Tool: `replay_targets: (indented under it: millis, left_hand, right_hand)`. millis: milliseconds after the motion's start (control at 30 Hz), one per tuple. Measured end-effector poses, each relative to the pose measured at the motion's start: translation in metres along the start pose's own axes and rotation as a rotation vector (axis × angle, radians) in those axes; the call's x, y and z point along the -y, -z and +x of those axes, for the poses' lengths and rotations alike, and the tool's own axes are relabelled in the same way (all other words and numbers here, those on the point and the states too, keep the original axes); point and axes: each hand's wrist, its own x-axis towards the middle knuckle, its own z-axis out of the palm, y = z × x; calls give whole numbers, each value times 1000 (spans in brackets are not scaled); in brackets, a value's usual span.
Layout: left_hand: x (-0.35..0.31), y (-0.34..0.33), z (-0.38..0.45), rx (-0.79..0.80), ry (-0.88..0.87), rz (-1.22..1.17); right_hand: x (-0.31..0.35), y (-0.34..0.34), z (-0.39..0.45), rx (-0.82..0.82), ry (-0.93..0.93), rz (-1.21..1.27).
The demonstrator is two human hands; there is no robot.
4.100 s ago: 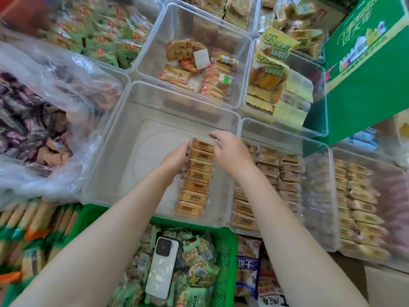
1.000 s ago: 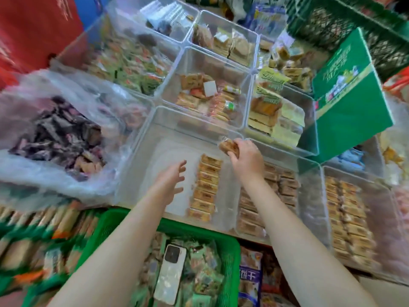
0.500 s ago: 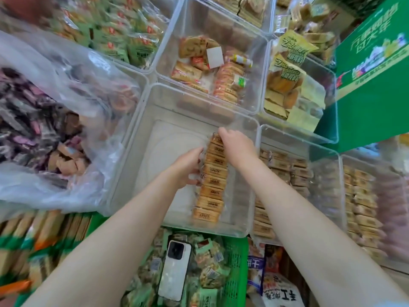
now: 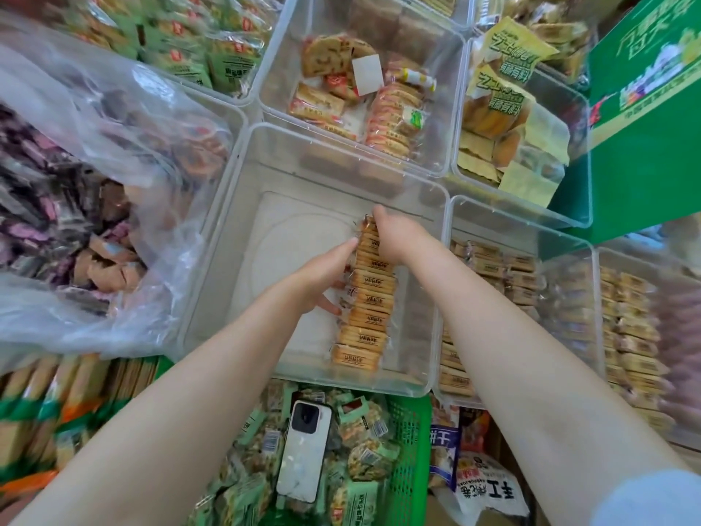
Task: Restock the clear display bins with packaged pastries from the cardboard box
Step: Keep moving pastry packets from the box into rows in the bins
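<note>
Clear bin (image 4: 242, 206) holds one pastry row (image 4: 366, 294) along its right wall; left hand (image 4: 322, 275) presses it flat-fingered, right hand (image 4: 394, 237) pinches its far end. Squaring underway; next, another handful beside this row.

Bright, even light falls on a crowded shop display seen from above, with no wall, window or floor in view. A green plastic crate (image 4: 411, 442) of green snack packs stands at the near edge with a white phone (image 4: 303, 449) lying on them. A green printed carton (image 4: 645, 119) rises at far right, and a crumpled clear plastic bag (image 4: 95, 176) of dark-wrapped sweets fills the left.
</note>
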Motion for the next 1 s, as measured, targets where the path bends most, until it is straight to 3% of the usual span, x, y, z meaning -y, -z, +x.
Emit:
replay_targets:
  millis: [100,300,367,433,500,567,700,833,1000]
  left_hand:
    - [1,0,-1,3,-9,10]
    - [4,-8,-8,-56,-37,143]
    - [4,-15,-12,-188,-65,372]
    - [2,-26,-24,-444,-153,553]
    - [-5,-42,-44,-675,-309,540]
    - [-11,-69,-66,-762,-487,436]
    - [-17,-170,-104,-600,-700,450]
    - [-2,-309,-112,-345,-685,670]
    - [25,-506,-100,-145,-720,856]
  right_hand:
    - [-2,0,-5,-63,3,-44]
    - [-21,-15,-70,-542,125,164]
    - [-30,-25,-100,-667,191,277]
    - [-43,-36,-133,-713,207,442]
    - [-62,-47,-168,-693,153,624]
    - [-89,-62,-201,-691,67,773]
    - [-161,-95,-268,-757,-85,905]
    - [-254,-125,-348,-847,-246,1004]
    - [-404,-176,-444,-1066,-446,1058]
